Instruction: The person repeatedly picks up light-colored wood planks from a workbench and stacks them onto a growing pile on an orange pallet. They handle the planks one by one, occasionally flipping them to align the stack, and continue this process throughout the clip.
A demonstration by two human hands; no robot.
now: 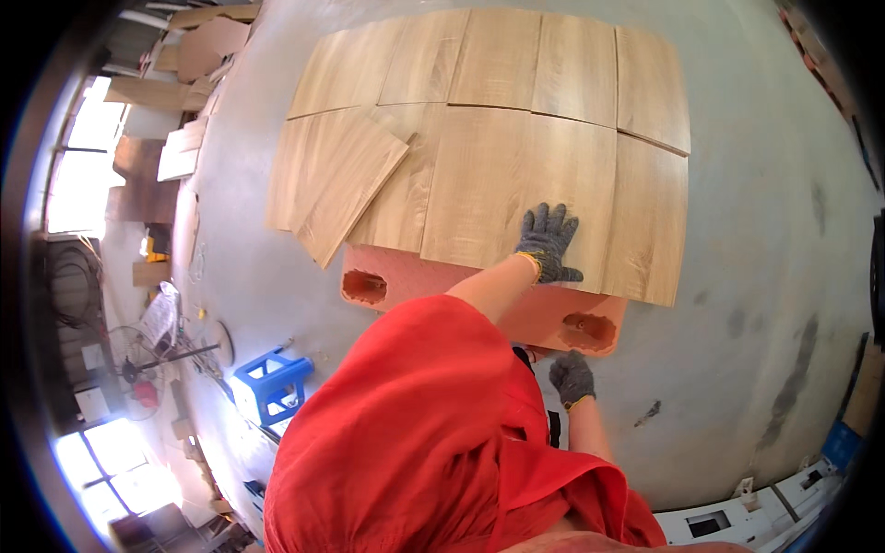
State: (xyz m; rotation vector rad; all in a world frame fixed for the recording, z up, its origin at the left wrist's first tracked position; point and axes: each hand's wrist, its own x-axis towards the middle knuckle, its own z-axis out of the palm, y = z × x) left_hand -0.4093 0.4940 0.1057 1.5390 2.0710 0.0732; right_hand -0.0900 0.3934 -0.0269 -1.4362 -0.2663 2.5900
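My left hand [550, 241], in a grey knit glove with a yellow cuff, lies flat with fingers spread on a wide wood-grain panel [502, 175]. That panel is one of several light-brown panels laid side by side in two rows. To its left, a loose narrow panel [350, 189] sits askew on top of the others. Below my left hand and closer to my body, my right hand [572, 377], gloved alike, is curled into a fist. Whether anything is inside it is hidden.
An orange-pink base [452, 281] with rough-edged openings shows under the panels' near edge. On the grey floor [756, 230] to the left stand a blue stool [275, 385] and a fan [138, 369]. Board offcuts [152, 170] are piled at far left. White parts [737, 521] lie at lower right.
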